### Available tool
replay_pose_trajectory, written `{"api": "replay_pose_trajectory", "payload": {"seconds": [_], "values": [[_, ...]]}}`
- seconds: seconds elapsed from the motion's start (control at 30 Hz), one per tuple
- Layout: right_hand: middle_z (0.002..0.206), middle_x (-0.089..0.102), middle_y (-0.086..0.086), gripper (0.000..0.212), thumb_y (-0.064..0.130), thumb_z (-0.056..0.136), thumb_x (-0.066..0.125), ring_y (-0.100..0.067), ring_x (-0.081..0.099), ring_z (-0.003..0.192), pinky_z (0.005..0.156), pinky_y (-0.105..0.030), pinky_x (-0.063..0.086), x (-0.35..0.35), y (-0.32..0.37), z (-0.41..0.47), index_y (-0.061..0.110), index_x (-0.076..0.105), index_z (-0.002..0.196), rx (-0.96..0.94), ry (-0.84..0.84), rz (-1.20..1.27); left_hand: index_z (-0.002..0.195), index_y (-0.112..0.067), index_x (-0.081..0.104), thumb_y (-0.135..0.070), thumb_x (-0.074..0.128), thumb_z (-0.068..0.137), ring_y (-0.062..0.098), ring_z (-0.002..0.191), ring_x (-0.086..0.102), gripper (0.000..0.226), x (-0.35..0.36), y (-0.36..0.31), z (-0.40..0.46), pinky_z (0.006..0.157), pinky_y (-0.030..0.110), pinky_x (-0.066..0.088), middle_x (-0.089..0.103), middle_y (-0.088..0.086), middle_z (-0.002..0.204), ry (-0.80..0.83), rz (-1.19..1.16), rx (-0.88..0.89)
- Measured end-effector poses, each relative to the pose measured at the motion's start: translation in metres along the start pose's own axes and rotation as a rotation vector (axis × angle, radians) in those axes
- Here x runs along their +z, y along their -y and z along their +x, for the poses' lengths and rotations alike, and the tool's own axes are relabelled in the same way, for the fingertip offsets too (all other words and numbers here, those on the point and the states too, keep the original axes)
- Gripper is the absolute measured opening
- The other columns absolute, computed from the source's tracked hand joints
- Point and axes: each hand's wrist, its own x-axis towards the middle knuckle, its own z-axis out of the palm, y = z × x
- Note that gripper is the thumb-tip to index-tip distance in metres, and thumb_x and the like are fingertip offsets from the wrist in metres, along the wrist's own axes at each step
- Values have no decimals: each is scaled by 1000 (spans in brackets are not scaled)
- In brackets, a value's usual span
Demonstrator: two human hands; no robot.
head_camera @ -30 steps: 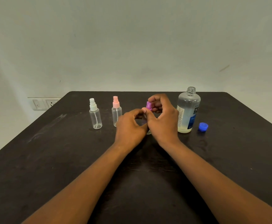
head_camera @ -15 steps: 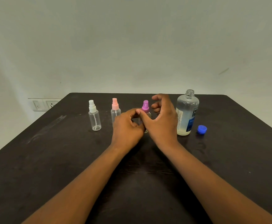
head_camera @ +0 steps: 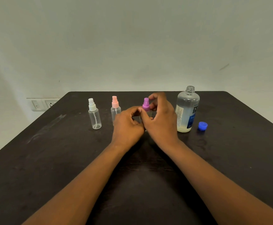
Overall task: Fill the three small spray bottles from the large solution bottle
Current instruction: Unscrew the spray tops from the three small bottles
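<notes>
Three small spray bottles stand in a row on the dark table: a white-topped one, a pink-topped one and a purple-topped one. My left hand curls around the purple-topped bottle's clear body, which is mostly hidden. My right hand has its thumb and fingers closed around that bottle's purple spray top. The large solution bottle stands uncapped just right of my right hand, with pale liquid low inside. Its blue cap lies on the table to its right.
A plain wall rises behind the table's far edge. A wall socket plate sits at the left beyond the table. The white-topped and pink-topped bottles look empty.
My right hand's fingers, spread off the purple top half a second ago, have closed around it again. The left hand stays on the bottle's body.
</notes>
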Motion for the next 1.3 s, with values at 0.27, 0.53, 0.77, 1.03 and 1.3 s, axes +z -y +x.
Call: {"api": "replay_pose_trajectory", "payload": {"seconds": [0.27,0.53,0.77,1.03,1.3], "values": [[107,64,4,50,26,87,77,-14,63,96,86,-41,58,0,1,-2,21,53,130,-5,47,-28,116,-17,79,-6,77,88,1,74,70,29,-2,-3,-1,66,12,52,78,-12,94,33,-43,35],[102,66,4,48,14,88,76,-12,65,96,88,-42,57,0,1,1,22,50,128,17,15,42,122,-17,77,2,69,90,8,45,55,38,0,0,1,51,12,44,79,-6,110,41,-27,1],[108,68,1,49,-3,91,66,-17,68,102,92,-45,58,-1,0,0,19,49,131,-7,74,134,126,-22,74,-14,72,95,2,39,46,33,0,2,2,47,13,41,77,-14,99,17,-45,-13],[111,66,-2,42,-1,91,67,-16,66,103,88,-44,59,-2,0,0,14,53,127,-29,91,191,127,-16,74,-11,74,94,6,44,52,34,-1,-4,1,50,15,44,78,-9,97,26,-25,4],[106,62,0,37,19,90,80,-15,63,97,84,-41,58,-1,0,4,16,57,119,-42,25,102,122,-12,74,4,68,89,14,48,58,37,-1,-3,0,50,17,46,76,-5,84,36,18,11]]}}
